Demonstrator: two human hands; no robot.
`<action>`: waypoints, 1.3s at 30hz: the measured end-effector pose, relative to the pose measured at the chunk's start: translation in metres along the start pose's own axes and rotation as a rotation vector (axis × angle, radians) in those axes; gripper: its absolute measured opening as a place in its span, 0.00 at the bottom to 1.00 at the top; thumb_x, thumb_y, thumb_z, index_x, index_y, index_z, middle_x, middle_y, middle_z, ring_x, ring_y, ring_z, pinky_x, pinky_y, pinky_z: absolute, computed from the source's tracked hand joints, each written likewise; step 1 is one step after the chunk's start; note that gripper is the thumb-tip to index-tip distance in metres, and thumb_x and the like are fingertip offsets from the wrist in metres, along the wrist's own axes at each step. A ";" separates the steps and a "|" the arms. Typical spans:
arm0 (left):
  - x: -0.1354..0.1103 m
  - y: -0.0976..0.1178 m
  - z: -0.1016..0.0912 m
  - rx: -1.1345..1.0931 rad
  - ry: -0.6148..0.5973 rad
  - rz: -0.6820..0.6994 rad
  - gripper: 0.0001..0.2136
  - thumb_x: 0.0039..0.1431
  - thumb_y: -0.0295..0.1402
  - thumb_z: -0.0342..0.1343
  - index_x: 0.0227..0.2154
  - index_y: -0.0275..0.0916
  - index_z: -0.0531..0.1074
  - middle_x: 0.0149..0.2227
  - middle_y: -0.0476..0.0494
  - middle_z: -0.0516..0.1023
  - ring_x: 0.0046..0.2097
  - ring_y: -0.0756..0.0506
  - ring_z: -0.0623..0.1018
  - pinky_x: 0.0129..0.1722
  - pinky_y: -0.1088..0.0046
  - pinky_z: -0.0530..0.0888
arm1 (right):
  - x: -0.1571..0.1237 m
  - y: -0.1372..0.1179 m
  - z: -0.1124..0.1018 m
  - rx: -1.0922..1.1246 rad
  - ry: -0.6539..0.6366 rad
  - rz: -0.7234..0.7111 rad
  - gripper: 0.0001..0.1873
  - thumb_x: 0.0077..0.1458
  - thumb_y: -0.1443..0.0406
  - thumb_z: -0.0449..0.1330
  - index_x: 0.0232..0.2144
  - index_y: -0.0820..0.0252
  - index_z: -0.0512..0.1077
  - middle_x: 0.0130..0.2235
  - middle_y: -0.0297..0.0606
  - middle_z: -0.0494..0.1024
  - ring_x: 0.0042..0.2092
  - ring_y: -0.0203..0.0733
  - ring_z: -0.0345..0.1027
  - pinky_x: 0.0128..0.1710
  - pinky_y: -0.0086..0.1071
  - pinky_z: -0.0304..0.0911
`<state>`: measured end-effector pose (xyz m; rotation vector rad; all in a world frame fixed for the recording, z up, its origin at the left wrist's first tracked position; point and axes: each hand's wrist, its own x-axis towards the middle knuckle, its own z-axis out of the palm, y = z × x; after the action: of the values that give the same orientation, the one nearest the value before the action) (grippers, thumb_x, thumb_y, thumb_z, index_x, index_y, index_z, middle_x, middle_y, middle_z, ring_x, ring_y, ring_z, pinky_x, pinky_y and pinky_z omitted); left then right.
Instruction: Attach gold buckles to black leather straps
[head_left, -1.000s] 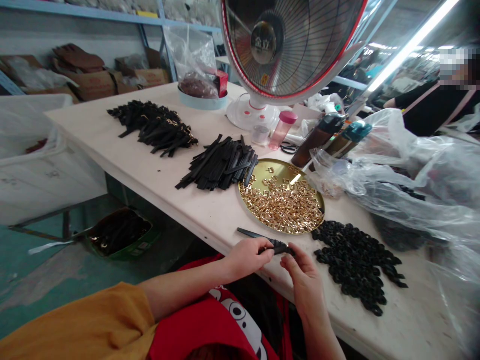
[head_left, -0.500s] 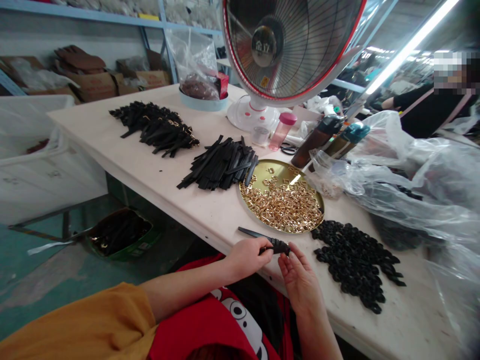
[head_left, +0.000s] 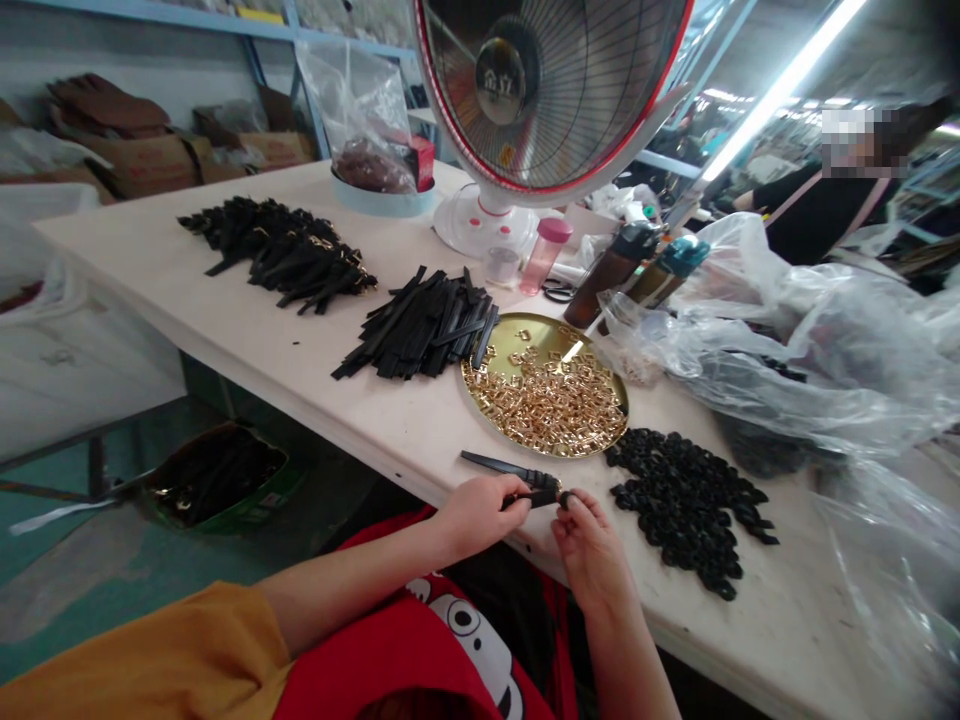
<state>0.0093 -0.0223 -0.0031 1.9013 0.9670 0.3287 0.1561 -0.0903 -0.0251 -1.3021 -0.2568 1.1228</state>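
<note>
My left hand [head_left: 480,515] is closed round a narrow black strap [head_left: 501,467] at the table's near edge; the strap's free end points left. My right hand [head_left: 589,535] pinches a small black loop piece at the strap's right end, fingertips pressed together against it. Right of my hands lies a heap of black loop pieces [head_left: 690,505]. Behind them sits a round gold tray [head_left: 525,340] holding several small gold buckles [head_left: 551,405]. A pile of loose black straps [head_left: 424,325] lies left of the tray.
A second pile of black straps with gold fittings [head_left: 281,250] lies farther left. A large fan heater [head_left: 544,90] stands at the back, with bottles [head_left: 611,275] and clear plastic bags [head_left: 787,350] to the right. A box of straps [head_left: 214,475] sits on the floor. Another person [head_left: 825,200] works beyond.
The view has shifted slightly, so everything sits a little further left. My right hand has curled in, its fingertips now pinched at the strap's end; my left hand keeps its hold.
</note>
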 end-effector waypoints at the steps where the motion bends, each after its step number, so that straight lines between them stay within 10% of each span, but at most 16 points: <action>1: 0.000 0.001 0.000 0.002 0.003 0.009 0.14 0.55 0.37 0.44 0.39 0.39 0.71 0.34 0.46 0.76 0.34 0.47 0.72 0.32 0.76 0.65 | 0.000 0.000 0.001 0.010 -0.001 0.006 0.13 0.38 0.62 0.66 0.29 0.56 0.68 0.26 0.26 0.71 0.22 0.29 0.62 0.21 0.23 0.62; 6: -0.001 0.001 -0.001 0.029 0.000 0.012 0.14 0.56 0.37 0.44 0.38 0.39 0.72 0.34 0.46 0.76 0.34 0.47 0.72 0.32 0.76 0.65 | 0.001 0.006 0.000 0.020 -0.049 0.013 0.13 0.40 0.62 0.64 0.31 0.54 0.68 0.29 0.29 0.72 0.26 0.31 0.65 0.27 0.27 0.64; 12: 0.000 -0.003 0.000 -0.003 0.004 0.011 0.14 0.56 0.36 0.44 0.40 0.40 0.71 0.37 0.46 0.76 0.37 0.47 0.73 0.37 0.76 0.65 | 0.020 0.000 -0.033 -0.707 0.109 -0.423 0.14 0.48 0.57 0.53 0.34 0.58 0.68 0.34 0.37 0.72 0.31 0.39 0.65 0.36 0.39 0.63; 22: 0.000 -0.001 -0.001 0.006 -0.008 0.011 0.13 0.56 0.35 0.44 0.38 0.39 0.71 0.34 0.47 0.75 0.35 0.47 0.72 0.32 0.77 0.64 | 0.075 -0.054 -0.079 -1.374 0.334 -0.738 0.18 0.54 0.60 0.48 0.42 0.63 0.69 0.40 0.43 0.68 0.32 0.39 0.63 0.37 0.33 0.58; 29: 0.002 -0.001 0.000 0.008 -0.007 0.010 0.13 0.56 0.35 0.44 0.37 0.39 0.72 0.34 0.47 0.75 0.35 0.47 0.72 0.33 0.77 0.65 | 0.140 -0.087 -0.085 -1.656 0.206 -0.662 0.09 0.50 0.64 0.54 0.29 0.58 0.74 0.32 0.39 0.70 0.30 0.40 0.63 0.28 0.31 0.53; 39: 0.000 0.003 0.001 0.008 -0.026 0.019 0.13 0.56 0.36 0.44 0.36 0.40 0.72 0.30 0.49 0.74 0.31 0.49 0.71 0.30 0.77 0.63 | 0.144 -0.086 -0.078 -1.600 0.128 -0.571 0.04 0.45 0.68 0.57 0.25 0.58 0.72 0.31 0.40 0.69 0.32 0.42 0.64 0.31 0.33 0.53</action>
<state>0.0110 -0.0241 -0.0010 1.9185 0.9353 0.3106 0.3255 -0.0168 -0.0371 -2.3892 -1.5240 0.1434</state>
